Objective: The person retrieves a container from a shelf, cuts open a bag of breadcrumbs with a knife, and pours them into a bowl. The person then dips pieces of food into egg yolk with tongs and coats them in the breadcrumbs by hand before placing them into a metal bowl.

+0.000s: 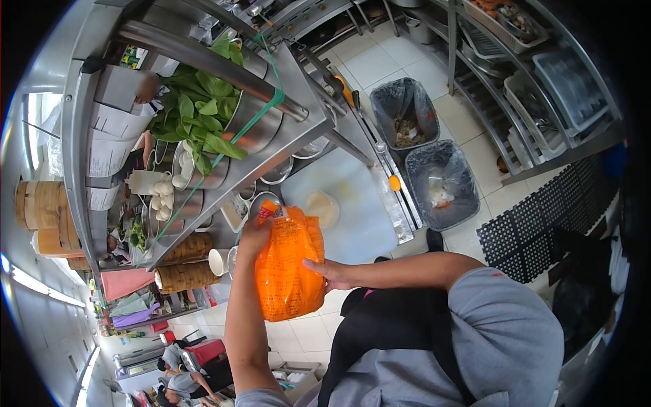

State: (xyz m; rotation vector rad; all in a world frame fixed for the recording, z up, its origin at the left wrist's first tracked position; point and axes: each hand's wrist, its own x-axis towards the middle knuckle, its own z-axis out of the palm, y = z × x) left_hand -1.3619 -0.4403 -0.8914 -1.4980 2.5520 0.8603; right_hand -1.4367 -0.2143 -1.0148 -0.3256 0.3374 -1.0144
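Note:
An orange plastic bag (288, 271) with dark printed lettering hangs upright in front of my chest. My left hand (255, 237) is closed on its gathered top, by a red and white label. Against the bag's right side presses my right hand (330, 273), with the thumb on the front and the other fingers partly hidden behind. What the bag holds cannot be made out. Just beyond it, a round translucent tub (323, 209) with pale contents stands on a white cutting board (352, 197).
Two lined bins (444, 183) stand on the floor beyond the counter. A steel shelf (271, 146) overhangs the left, holding leafy greens (203, 108) and eggs (161, 197). Bamboo steamers (186, 275) and a white cup (218, 262) sit lower left. Other people (186, 380) are in the background.

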